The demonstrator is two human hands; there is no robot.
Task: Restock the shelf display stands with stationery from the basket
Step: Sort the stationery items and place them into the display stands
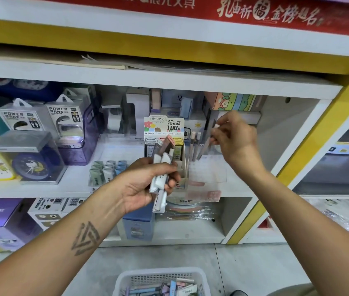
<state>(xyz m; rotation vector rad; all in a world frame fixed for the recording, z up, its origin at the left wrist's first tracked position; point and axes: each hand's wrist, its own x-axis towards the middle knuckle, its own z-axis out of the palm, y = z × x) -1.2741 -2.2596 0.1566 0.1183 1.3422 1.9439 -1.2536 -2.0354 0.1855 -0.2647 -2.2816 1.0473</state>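
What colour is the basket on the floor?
White, seen in the head view: the basket has slotted white plastic walls.

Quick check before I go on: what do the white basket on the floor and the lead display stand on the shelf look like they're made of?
White lattice basket: moulded plastic by the look, with a matte finish, a slotted grid wall and a rolled rim.

Printed lead display stand: probably coated cardboard, given its flat, folded panel with colour printing and a slight sheen.

The left hand grips a bundle of slim packs, apparently in plastic sleeves; I can't be sure.
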